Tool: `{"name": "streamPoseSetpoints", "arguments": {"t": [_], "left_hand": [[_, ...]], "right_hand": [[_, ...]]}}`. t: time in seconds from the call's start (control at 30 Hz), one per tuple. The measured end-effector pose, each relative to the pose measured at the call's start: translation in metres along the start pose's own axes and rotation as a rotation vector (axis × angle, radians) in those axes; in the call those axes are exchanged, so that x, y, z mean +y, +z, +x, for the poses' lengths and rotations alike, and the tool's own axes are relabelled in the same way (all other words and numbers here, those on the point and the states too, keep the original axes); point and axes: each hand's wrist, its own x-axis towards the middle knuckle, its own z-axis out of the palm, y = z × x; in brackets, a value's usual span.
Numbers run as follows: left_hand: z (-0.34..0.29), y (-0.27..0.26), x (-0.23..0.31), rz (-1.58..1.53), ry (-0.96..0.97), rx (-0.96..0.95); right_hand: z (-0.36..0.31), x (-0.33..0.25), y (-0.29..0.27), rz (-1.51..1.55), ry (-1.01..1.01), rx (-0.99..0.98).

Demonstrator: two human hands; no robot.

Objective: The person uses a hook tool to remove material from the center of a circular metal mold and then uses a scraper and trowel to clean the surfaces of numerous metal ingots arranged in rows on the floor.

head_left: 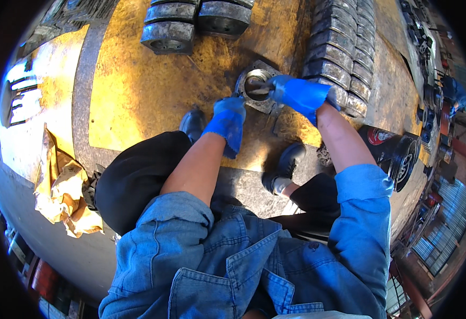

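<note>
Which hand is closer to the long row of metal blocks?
Right: the right hand is beside the near end of the row; the left hand is farther left, by the holed metal part.

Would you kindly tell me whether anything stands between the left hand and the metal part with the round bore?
Nothing visible does: the left hand is at the left edge of the metal part, and the metal blocks farther ahead stand clear.
</note>
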Motion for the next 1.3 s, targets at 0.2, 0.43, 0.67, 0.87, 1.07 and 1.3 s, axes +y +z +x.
{"name": "streamPoseSetpoints", "arguments": {"t": [0.2,0.43,0.67,0.87,1.07,1.3], "left_hand": [[0.003,-0.002,0.003,0.026,-0.071,-0.056],[-0.007,-0.019,0.008,0.034,-0.023,-0.116],[-0.010,-0.022,0.007,0.027,-0.045,-0.093],[-0.007,-0.028,0.012,0.109,-0.038,-0.169],[-0.009,-0.031,0.013,0.087,-0.029,-0.155],[0.001,-0.024,0.008,-0.034,-0.088,-0.159]], "right_hand": [[-0.005,0.024,-0.010,-0.206,0.010,0.201],[-0.039,0.012,0.019,-0.177,-0.043,0.281],[-0.044,-0.037,0.042,0.865,0.415,0.098],[-0.041,-0.023,0.068,1.250,0.527,0.094],[-0.029,-0.036,0.125,1.825,0.564,0.349],[-0.033,-0.008,0.117,2.150,0.457,0.433]]}}
